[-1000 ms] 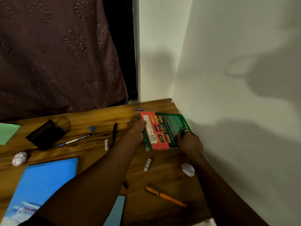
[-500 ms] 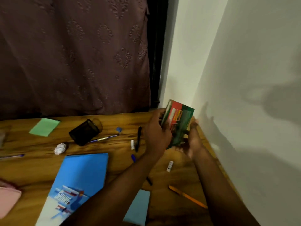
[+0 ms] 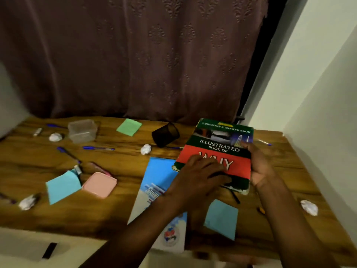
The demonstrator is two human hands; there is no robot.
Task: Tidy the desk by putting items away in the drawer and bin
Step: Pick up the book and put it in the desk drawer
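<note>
Holding the book (image 3: 218, 149) clear of the table (image 3: 119, 213), front cover up and tilted toward the camera, over the right half and near the wall. Gripping its right edge with the right hand (image 3: 262, 167), thumb lying on the cover and fingers hidden beneath. Laying the left hand (image 3: 195, 182) across the lower left of the cover, fingers (image 3: 202, 161) bent onto the red band. Not managing to tell whether its thumb is hooking under, so not logging that hand as either grasping or released. Judging the step as carrying the book off to the drawer. Seeing no open drawer and no bin, only a pale front with a dark handle (image 3: 49, 250) below the near table edge at left, possibly the drawer. For doing this well: sliding the left fingers under the spine side before travelling, sharing the weight and minding what looks like wear along the lower corners. Lifting over, not dragging across, the blue booklet (image 3: 156, 176) and the blue sticky note (image 3: 222, 217) lying directly below. Settling the book into one firm grasp before freeing a hand for the handle. Setting it in flat, cover up, and leaving room for the scattered pens.
</note>
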